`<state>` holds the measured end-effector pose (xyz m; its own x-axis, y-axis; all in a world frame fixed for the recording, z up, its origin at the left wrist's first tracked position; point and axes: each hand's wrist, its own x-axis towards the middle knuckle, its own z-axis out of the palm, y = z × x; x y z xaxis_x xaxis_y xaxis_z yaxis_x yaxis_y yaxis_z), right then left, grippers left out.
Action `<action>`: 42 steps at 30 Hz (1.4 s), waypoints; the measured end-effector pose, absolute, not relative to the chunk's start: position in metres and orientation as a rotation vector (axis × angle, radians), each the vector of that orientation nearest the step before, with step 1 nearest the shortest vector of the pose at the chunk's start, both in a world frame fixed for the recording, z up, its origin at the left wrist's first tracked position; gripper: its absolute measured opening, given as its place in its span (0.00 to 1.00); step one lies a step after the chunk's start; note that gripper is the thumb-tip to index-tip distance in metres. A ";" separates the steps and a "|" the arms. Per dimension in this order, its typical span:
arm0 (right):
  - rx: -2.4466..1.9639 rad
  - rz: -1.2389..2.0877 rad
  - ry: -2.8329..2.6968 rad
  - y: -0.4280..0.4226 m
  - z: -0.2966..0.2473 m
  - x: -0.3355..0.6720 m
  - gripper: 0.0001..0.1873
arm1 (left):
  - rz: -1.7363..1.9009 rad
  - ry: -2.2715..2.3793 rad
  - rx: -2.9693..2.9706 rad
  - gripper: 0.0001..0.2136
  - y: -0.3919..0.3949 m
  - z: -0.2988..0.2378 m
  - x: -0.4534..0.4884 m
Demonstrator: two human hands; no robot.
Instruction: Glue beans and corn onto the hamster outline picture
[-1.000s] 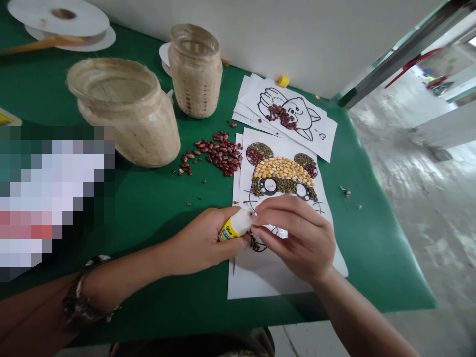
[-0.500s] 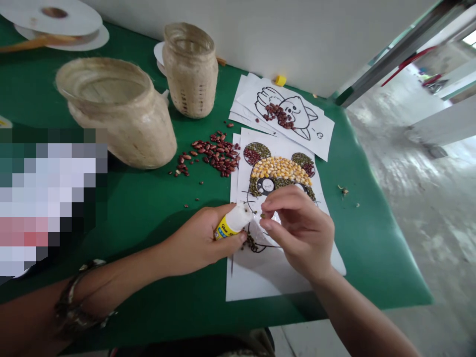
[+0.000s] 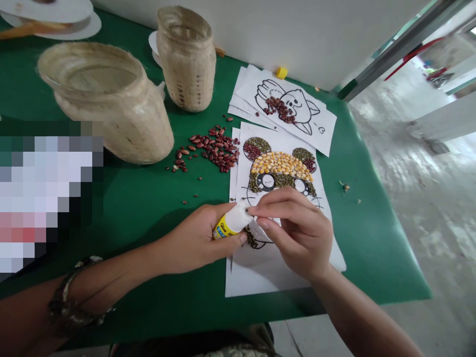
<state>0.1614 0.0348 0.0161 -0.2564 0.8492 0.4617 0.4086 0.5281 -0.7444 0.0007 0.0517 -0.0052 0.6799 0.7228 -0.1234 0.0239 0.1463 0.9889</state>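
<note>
My left hand (image 3: 197, 240) is wrapped round a yellow and white glue stick (image 3: 230, 224), tip pointing right. My right hand (image 3: 295, 230) is pinched at the glue stick's white tip; whatever small thing its fingers hold is hidden. Both hands hover over a white sheet (image 3: 260, 270) with a bear drawing partly filled with yellow corn kernels (image 3: 281, 164), green beans and red beans. Under my hands the lower part of the drawing is hidden.
A pile of red beans (image 3: 215, 148) lies left of the sheet. Two fibre-wrapped jars (image 3: 107, 99) (image 3: 187, 57) stand behind it. More drawing sheets (image 3: 290, 109) and a yellow cap (image 3: 281, 73) lie near the wall. The green table's edge (image 3: 386, 218) runs at the right.
My right hand's fingers dipped to the sheet half a second ago, then came back to the glue stick's tip. The left hand has held steady.
</note>
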 end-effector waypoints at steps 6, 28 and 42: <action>-1.052 0.491 -1.881 0.030 0.015 0.158 0.10 | 0.573 0.701 1.328 0.05 0.052 -0.007 0.001; -1.114 0.563 -1.721 0.025 0.008 0.149 0.08 | 0.697 0.953 1.796 0.04 0.052 -0.010 -0.001; -1.061 0.295 -1.956 0.028 0.013 0.154 0.10 | 0.719 0.944 1.813 0.05 0.050 -0.011 0.000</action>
